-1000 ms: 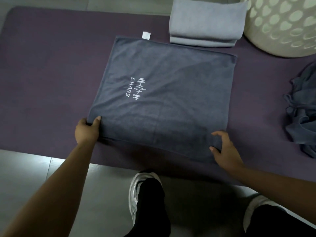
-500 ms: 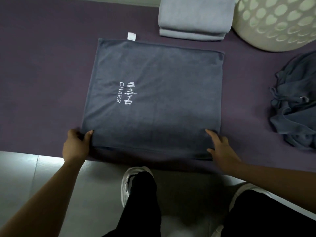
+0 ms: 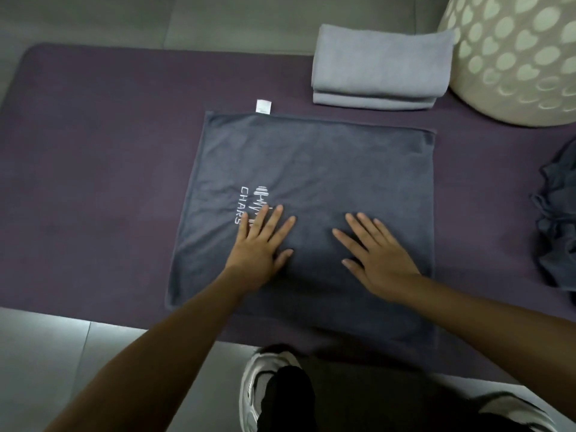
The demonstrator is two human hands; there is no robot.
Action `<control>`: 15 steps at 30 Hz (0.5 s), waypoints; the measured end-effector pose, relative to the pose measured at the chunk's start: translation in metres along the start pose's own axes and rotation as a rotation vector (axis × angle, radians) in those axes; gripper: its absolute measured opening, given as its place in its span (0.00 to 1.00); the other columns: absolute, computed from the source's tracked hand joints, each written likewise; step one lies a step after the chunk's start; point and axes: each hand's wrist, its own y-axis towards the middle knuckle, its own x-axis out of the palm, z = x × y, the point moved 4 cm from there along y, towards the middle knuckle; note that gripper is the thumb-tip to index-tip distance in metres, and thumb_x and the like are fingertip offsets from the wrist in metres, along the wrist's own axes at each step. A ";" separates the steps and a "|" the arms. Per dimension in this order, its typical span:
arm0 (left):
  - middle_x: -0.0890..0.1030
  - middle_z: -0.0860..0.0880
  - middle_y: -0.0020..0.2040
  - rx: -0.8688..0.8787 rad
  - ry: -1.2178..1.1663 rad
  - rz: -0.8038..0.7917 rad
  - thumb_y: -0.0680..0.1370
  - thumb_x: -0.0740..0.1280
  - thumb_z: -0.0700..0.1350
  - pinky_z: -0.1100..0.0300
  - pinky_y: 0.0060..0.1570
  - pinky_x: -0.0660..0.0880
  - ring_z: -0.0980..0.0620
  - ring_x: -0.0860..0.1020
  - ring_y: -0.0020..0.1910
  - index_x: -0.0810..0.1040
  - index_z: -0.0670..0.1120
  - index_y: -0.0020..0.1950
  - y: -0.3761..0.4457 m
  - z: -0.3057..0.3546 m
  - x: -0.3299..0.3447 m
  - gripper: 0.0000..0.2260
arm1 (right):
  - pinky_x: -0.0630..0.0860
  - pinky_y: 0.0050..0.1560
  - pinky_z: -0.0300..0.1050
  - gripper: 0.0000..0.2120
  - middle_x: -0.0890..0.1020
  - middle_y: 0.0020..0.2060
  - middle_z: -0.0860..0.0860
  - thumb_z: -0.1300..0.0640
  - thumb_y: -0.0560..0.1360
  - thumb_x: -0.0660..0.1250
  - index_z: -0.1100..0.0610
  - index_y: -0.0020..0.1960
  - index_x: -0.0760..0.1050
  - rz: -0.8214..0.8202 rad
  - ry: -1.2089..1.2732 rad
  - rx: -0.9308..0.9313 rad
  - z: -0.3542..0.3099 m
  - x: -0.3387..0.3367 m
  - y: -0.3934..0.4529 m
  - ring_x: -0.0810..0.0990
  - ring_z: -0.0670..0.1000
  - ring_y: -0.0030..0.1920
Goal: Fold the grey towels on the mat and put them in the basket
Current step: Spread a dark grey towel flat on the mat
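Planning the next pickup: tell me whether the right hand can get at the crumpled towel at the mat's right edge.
Probably yes. The right hand lies flat on the dark towel, with only bare mat between it and the crumpled towel.

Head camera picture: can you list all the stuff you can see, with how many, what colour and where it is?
mat: one, dark purple, spread on the floor under the towels
dark grey towel: one, dark grey with white CHARS lettering, flat in the middle of the mat
white tag: one, white, at the far left corner of the dark grey towel
folded towel: one, light grey, at the far edge of the mat beside the basket
basket: one, cream with cut-out holes, far right
crumpled cloth: one heap, dark grey, right edge of the mat
floor: grey tiles, around the mat
shoes: two, white and grey, bottom edge
left hand: flat on the dark grey towel, partly over the lettering
right hand: flat on the dark grey towel, beside the left hand
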 end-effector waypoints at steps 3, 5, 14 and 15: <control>0.59 0.48 0.77 -0.232 -0.066 0.011 0.76 0.52 0.64 0.36 0.71 0.47 0.40 0.54 0.76 0.58 0.53 0.77 0.004 -0.041 0.004 0.31 | 0.52 0.72 0.55 0.33 0.63 0.73 0.61 0.36 0.79 0.38 0.53 0.74 0.62 0.003 0.060 0.282 0.051 -0.002 0.007 0.62 0.62 0.73; 0.53 0.48 0.79 -0.450 -0.123 0.018 0.76 0.46 0.65 0.38 0.71 0.41 0.40 0.49 0.77 0.53 0.53 0.78 0.002 -0.062 0.002 0.32 | 0.48 0.73 0.54 0.37 0.58 0.75 0.61 0.32 0.76 0.36 0.53 0.76 0.56 0.019 0.041 0.434 0.080 -0.005 0.004 0.57 0.61 0.75; 0.34 0.50 0.77 -0.085 -0.005 -0.210 0.74 0.38 0.69 0.36 0.72 0.40 0.43 0.35 0.76 0.38 0.58 0.77 0.091 -0.018 -0.033 0.34 | 0.36 0.74 0.51 0.34 0.41 0.76 0.51 0.33 0.74 0.27 0.46 0.76 0.41 0.064 -0.043 0.222 0.093 -0.032 0.085 0.42 0.56 0.77; 0.32 0.51 0.77 -0.080 0.002 -0.262 0.76 0.41 0.68 0.35 0.71 0.40 0.43 0.34 0.76 0.36 0.59 0.76 0.104 -0.013 -0.034 0.32 | 0.34 0.74 0.51 0.32 0.36 0.75 0.50 0.33 0.74 0.29 0.44 0.75 0.36 0.036 -0.001 0.312 0.104 -0.031 0.093 0.37 0.55 0.76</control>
